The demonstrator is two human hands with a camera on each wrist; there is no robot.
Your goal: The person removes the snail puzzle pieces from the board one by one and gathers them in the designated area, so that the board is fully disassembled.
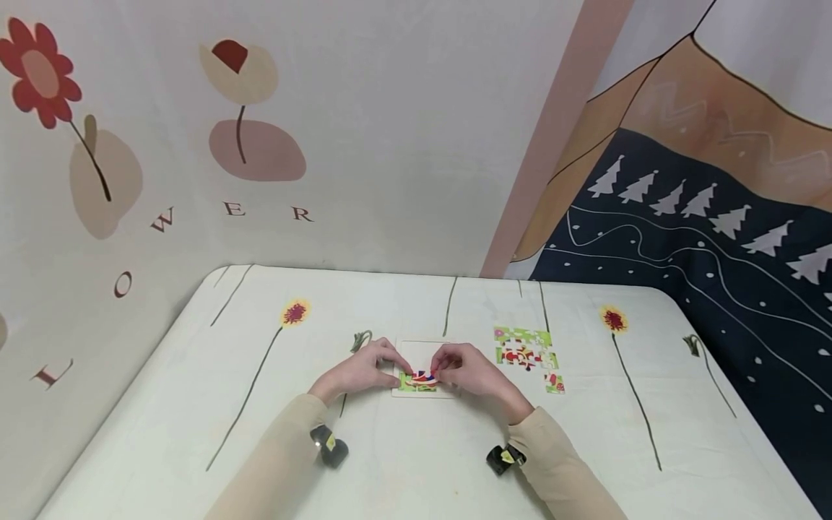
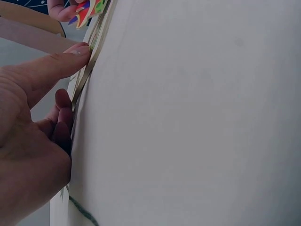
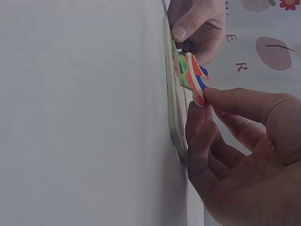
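Note:
A jigsaw piece (image 3: 192, 75) in green, red, white and blue is tilted up from the puzzle board (image 1: 424, 352) in the right wrist view. My right hand (image 1: 473, 372) pinches its end between thumb and fingertips. At the board's left side, my left hand (image 1: 362, 370) rests its thumb on the edge, the thumb nearly straight. The left index fingertip reaches the colourful pieces along the board's near side. Green-bordered pieces (image 1: 406, 384) lie in that near part, partly covered by the hands; the far part is bare and pale.
Right of the board lies a loose group of joined and scattered jigsaw pieces (image 1: 523, 338), with a separate piece (image 1: 555, 383) nearer me. A white cloth with printed flowers covers the table (image 1: 403, 462). Patterned curtains (image 1: 390, 144) stand behind it.

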